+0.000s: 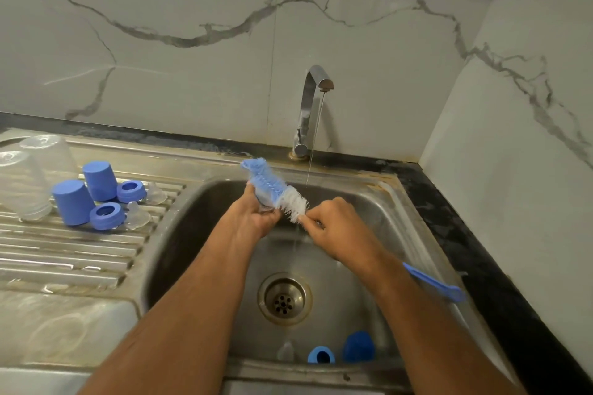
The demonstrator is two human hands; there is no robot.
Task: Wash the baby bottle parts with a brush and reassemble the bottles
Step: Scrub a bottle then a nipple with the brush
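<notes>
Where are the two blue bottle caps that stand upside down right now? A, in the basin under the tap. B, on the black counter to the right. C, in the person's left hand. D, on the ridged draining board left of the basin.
D: both blue caps stand on the draining board, beside the blue rings.

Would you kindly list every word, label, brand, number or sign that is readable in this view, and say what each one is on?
None can be read.
The blue caps, the blue collar rings and the bottle brush show plain surfaces with no print.
The clear bottles on the draining board may carry embossed marks, but they are too faint to tell.
The tap and the sink show no brand.
</notes>
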